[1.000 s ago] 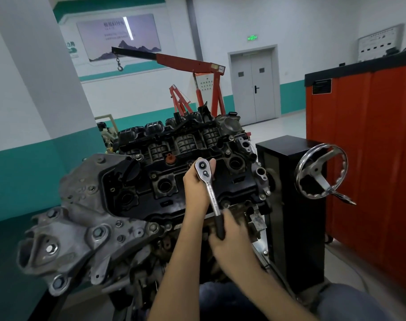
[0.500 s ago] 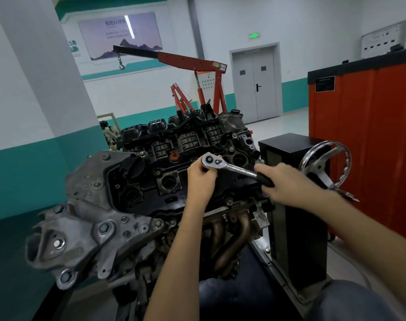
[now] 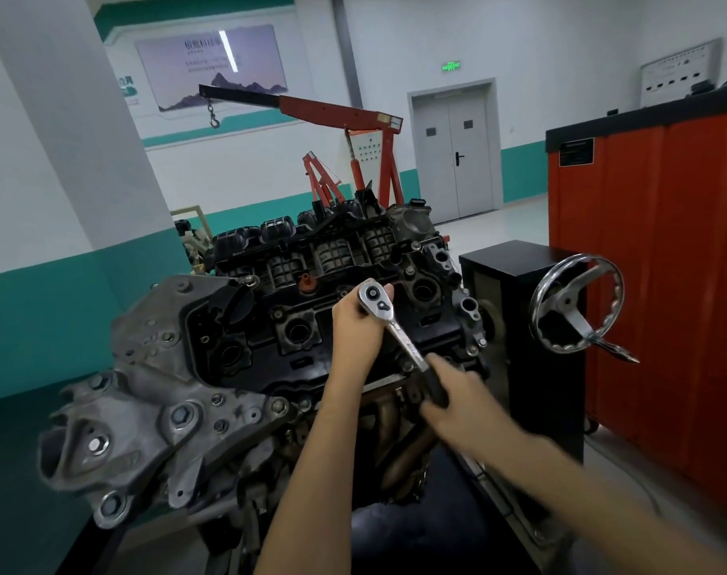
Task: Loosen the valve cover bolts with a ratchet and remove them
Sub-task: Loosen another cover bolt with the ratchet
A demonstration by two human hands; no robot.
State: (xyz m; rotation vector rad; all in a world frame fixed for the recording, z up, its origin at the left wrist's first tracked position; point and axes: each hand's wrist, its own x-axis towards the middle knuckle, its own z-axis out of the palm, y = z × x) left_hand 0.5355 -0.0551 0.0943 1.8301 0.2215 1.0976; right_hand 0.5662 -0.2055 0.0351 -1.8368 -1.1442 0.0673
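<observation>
An engine with a black valve cover [image 3: 312, 325] sits on a stand in front of me. A chrome ratchet [image 3: 397, 327] lies across the cover's near right part, its round head toward the far side. My left hand [image 3: 355, 329] wraps around the ratchet's head and hides the socket and bolt beneath it. My right hand [image 3: 457, 398] grips the black handle, which points down and to the right toward me. Other bolts [image 3: 278, 314] show on the cover.
The stand's chrome handwheel [image 3: 577, 305] juts out at the right beside a black column [image 3: 515, 325]. An orange cabinet [image 3: 664, 263] stands further right. A red engine hoist [image 3: 353, 130] is behind the engine, and a grey metal bracket [image 3: 146, 408] sticks out at the left.
The ratchet handle pointed toward me a second ago, swung out to the right, and has now swung back toward me with my right hand. My left hand stayed on the head.
</observation>
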